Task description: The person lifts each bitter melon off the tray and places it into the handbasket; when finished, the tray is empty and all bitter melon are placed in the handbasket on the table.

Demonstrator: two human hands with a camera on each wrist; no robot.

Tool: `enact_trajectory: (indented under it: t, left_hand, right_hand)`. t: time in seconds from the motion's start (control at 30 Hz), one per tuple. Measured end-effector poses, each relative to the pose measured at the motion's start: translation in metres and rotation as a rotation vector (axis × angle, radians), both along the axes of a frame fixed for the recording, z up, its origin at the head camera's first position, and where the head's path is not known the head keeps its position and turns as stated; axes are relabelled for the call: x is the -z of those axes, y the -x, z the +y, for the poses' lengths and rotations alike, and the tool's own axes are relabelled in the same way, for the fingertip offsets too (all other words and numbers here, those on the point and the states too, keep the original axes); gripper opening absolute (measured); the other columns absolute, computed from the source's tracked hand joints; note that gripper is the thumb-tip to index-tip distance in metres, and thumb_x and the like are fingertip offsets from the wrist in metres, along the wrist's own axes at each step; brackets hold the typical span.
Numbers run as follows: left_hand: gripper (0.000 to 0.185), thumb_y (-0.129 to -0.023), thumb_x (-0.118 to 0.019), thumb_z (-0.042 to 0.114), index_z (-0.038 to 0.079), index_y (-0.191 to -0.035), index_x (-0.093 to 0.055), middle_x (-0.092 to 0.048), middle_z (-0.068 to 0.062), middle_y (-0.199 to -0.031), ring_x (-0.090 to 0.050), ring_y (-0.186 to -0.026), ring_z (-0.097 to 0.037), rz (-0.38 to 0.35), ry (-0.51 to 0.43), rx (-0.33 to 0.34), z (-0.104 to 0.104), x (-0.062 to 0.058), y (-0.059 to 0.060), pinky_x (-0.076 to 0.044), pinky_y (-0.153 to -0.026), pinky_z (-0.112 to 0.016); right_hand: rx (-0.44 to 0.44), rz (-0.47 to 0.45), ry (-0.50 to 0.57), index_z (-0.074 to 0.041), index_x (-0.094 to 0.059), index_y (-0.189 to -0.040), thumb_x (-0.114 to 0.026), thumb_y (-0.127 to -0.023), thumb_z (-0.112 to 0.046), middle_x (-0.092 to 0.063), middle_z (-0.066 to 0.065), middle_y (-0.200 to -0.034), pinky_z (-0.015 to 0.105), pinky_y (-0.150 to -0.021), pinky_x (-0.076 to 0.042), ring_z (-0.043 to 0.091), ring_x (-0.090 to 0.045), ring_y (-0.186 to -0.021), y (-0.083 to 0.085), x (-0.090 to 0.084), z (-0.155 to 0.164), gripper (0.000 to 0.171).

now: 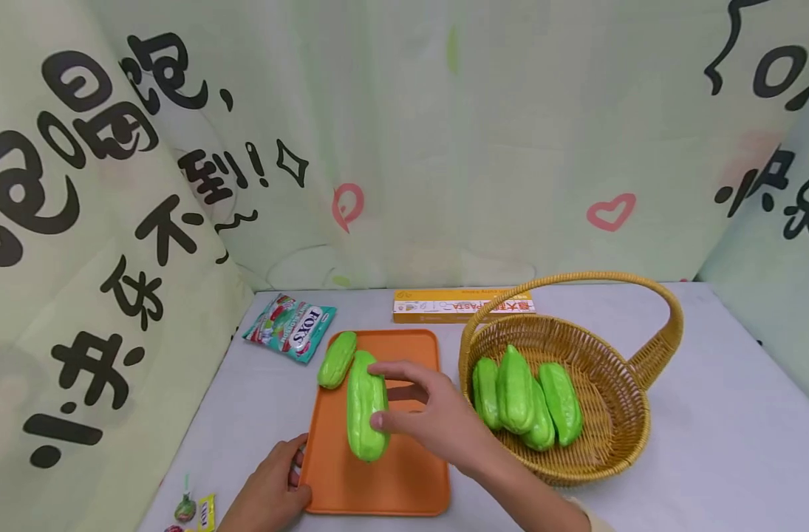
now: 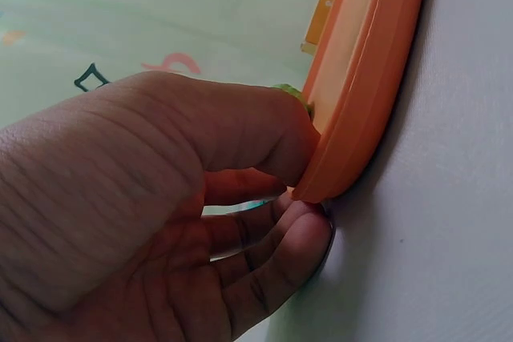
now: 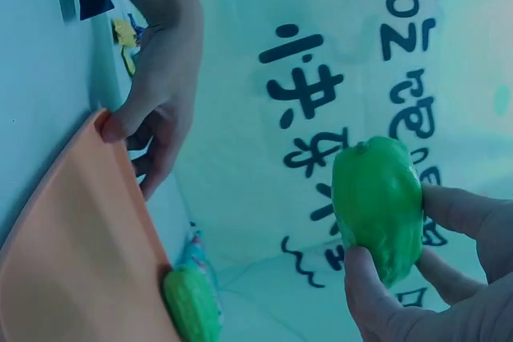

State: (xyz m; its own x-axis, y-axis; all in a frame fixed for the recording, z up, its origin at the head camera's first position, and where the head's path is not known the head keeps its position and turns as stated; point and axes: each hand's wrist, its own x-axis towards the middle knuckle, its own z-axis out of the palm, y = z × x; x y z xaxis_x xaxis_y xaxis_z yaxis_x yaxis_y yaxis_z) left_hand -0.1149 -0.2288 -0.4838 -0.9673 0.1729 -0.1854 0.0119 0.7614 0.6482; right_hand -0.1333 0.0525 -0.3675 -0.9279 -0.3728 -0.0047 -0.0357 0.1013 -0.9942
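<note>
Hands, head view: the right hand is closed round a ridged, glossy green plastic-looking gourd, thumb and fingers on opposite flanks; the left hand is pinched on the near left corner of the flat orange plastic tray.
Gourd position, head view: the held gourd is seen over the tray's middle; whether it touches the tray cannot be told from here.
Counts, head view: two gourds at the tray, one held and a smaller one at its far left corner; four are judged to lie in the woven wicker basket; one candy bag; one yellow pasta box; a few small sweets on the grey table.
Left wrist view: the tray rim is gripped between thumb and curled fingers.
Right wrist view: the gourd is shown lifted clear of the tray.
Handling: the gourd is judged light, stiff and somewhat slippery; a grasp across its middle ridges suits it.
</note>
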Motion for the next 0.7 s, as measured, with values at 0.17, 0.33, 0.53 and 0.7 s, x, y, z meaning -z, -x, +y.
enact_trajectory:
  t: [0.17,0.33,0.53,0.7]
  left_hand:
    - [0.073,-0.072,-0.068,0.007,-0.004,-0.141,-0.046,-0.047,-0.002,-0.098,-0.046,-0.079,-0.016,-0.04,0.006,0.001,-0.002,0.0,0.001,-0.039,-0.064,-0.028]
    - [0.074,-0.072,-0.069,0.008,-0.004,-0.141,-0.045,-0.047,-0.002,-0.099,-0.047,-0.08,-0.016,-0.063,0.007,-0.003,-0.001,0.0,0.002,-0.039,-0.064,-0.029]
    - [0.074,-0.072,-0.068,0.008,-0.004,-0.141,-0.045,-0.047,-0.001,-0.098,-0.047,-0.079,-0.015,-0.044,0.026,0.006,-0.002,0.0,0.002,-0.038,-0.064,-0.029]
    - [0.073,-0.072,-0.068,0.009,-0.004,-0.141,-0.046,-0.047,-0.001,-0.097,-0.046,-0.079,-0.015,-0.035,0.036,0.006,-0.002,0.0,0.004,-0.038,-0.064,-0.029]
  right_hand:
    - [-0.044,0.028,0.019,-0.029,-0.062,-0.131,-0.08,-0.083,-0.022,-0.056,-0.003,-0.134,0.04,-0.085,-0.052,0.024,-0.056,-0.118,-0.018,-0.011,0.027,0.052]
    - [-0.041,0.089,0.032,-0.021,-0.06,-0.134,-0.079,-0.083,-0.014,-0.053,0.005,-0.138,0.04,-0.083,-0.054,0.032,-0.055,-0.118,-0.029,-0.014,0.061,0.055]
    - [0.021,0.106,-0.036,-0.014,-0.059,-0.134,-0.077,-0.085,-0.01,-0.048,0.014,-0.14,0.041,-0.08,-0.055,0.031,-0.058,-0.116,-0.037,-0.021,0.109,0.053]
    - [0.124,0.143,-0.212,-0.02,-0.059,-0.135,-0.076,-0.087,-0.017,-0.049,0.007,-0.141,0.038,-0.078,-0.055,0.017,-0.06,-0.114,-0.034,-0.025,0.152,0.051]
